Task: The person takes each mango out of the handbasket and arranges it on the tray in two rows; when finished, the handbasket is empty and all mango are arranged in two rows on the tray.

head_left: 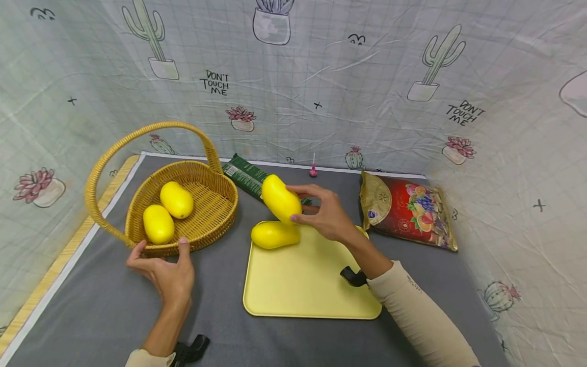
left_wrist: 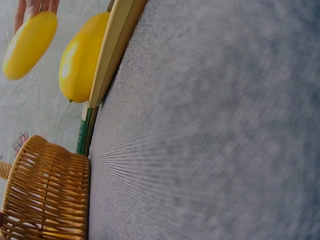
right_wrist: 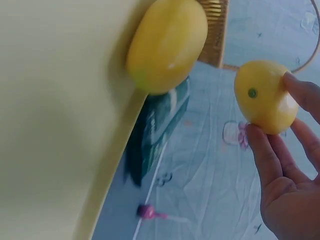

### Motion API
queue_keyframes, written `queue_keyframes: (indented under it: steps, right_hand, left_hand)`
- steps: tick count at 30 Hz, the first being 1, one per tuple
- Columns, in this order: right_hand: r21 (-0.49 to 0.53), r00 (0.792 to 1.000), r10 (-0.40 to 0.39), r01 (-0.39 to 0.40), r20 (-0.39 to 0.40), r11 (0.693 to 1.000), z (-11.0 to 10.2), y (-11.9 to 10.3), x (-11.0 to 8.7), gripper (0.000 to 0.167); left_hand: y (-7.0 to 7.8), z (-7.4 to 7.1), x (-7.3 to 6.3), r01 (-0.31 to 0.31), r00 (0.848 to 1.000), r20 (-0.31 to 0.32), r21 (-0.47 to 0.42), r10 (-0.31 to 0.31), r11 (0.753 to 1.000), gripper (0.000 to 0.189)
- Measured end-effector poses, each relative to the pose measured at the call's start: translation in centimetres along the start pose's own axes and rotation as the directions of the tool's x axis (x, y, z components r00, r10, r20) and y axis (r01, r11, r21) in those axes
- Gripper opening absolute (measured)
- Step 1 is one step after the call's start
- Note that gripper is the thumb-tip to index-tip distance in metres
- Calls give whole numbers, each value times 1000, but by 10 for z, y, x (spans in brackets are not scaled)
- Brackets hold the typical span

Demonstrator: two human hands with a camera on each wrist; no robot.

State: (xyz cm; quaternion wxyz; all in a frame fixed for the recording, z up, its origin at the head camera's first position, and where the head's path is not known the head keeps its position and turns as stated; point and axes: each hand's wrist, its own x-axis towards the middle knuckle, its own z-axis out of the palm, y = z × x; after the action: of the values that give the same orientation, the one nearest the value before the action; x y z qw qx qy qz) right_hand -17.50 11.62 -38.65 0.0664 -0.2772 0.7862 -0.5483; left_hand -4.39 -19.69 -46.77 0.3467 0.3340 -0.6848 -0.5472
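My right hand [head_left: 323, 211] pinches a yellow mango [head_left: 281, 199] between thumb and fingers, above the far left corner of a pale yellow tray [head_left: 312, 285]. The right wrist view shows the held mango [right_wrist: 265, 95] with its green stem end. Another mango [head_left: 275, 235] lies on the tray just below it. To the left stands a wicker basket [head_left: 215, 214] with a tall handle; two mangoes [head_left: 176, 200] lie inside. My left hand [head_left: 169, 275] holds the basket's near rim, thumb and forefinger spread along it. In the left wrist view that hand is mostly hidden.
A dark green packet [head_left: 247, 176] lies behind the tray, beside the basket. Farther back is a small pink lollipop-like thing [head_left: 313, 171]. A red and gold fruit candy bag [head_left: 408, 209] lies at the right. Printed cloth [head_left: 284, 137] hangs behind the grey table.
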Motion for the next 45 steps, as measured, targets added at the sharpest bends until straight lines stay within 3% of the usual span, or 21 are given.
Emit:
queue_keyframes:
  steps: [11,16,21,26,37,42,45]
  right_hand:
    - [-19,998,60,-59,30,998,-37,22,-33,62]
    - [-14,988,121,-120,94,993,-55,35,-48,62]
    - [-23,961,184,-183,208,983,-72,47,-58,62]
    - [-49,928,205,-199,311,979,-87,59,-60,61]
    - [-140,869,216,-170,445,975,-107,67,-49,60]
    - [-149,863,191,-137,467,979,-110,66,-44,60]
    - [-159,876,174,-114,450,981,-111,64,-43,58]
  left_hand:
    - [1,0,0,-1,1000,8,-5,1,1000,72]
    - [1,0,0,-3,1000,7,0,3,1000,69]
    - [2,-1,0,-8,1000,7,-7,8,1000,70]
    - [1,-1,1,0,1000,9,-5,0,1000,73]
    - [2,0,0,-10,1000,2,-5,10,1000,72]
    - [2,-1,0,-13,1000,8,-10,13,1000,70]
    - [3,-1,0,-10,1000,13,-13,11,1000,69]
